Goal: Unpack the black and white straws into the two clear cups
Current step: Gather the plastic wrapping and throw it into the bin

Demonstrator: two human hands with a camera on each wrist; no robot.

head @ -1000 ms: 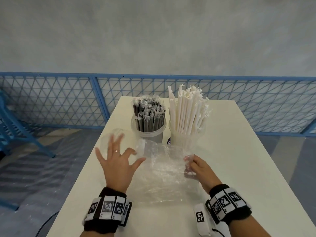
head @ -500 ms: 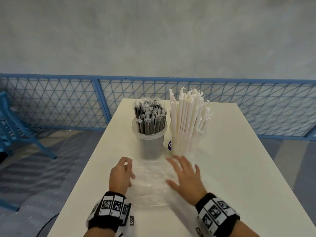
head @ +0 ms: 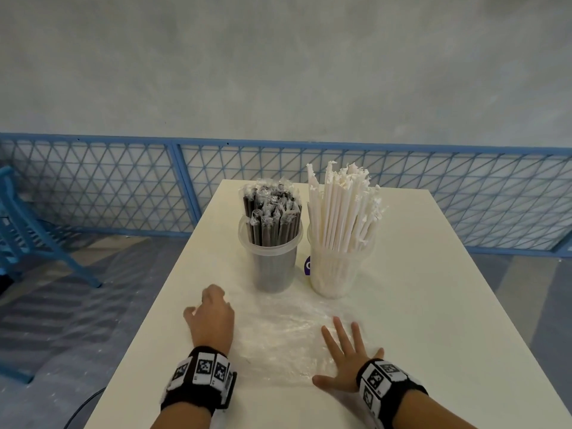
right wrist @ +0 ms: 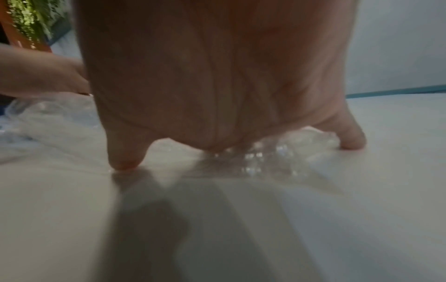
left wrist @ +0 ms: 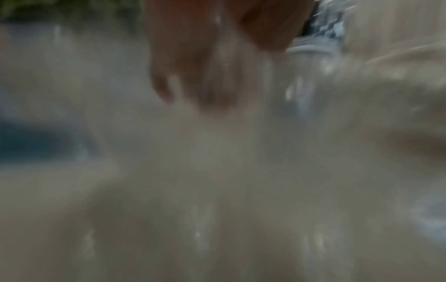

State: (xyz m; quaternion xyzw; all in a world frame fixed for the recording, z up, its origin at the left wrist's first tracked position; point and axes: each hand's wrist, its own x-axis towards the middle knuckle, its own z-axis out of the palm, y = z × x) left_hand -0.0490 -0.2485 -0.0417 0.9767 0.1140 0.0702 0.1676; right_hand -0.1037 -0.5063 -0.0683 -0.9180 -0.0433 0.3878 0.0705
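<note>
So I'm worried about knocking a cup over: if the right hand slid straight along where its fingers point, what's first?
Likely the cup of white straws, though the right hand would crumple clear plastic wrap first.

Two full cups (head: 305, 267) blocking table's (head: 433, 305) centre

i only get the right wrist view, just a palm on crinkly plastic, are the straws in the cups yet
Observer: Yes. The head view shows the black straws standing in the left clear cup and the white straws in the right clear cup, just beyond the clear plastic wrapper.
Operator: any strays lying loose
Observer: None that I can see. The wrapper lies flat on the table with no straw on it.
Operator: and the other hand
Observer: The left hand rests at the wrapper's left edge, fingers curled under. The left wrist view is too blurred to tell if it has a grip on the plastic.
</note>
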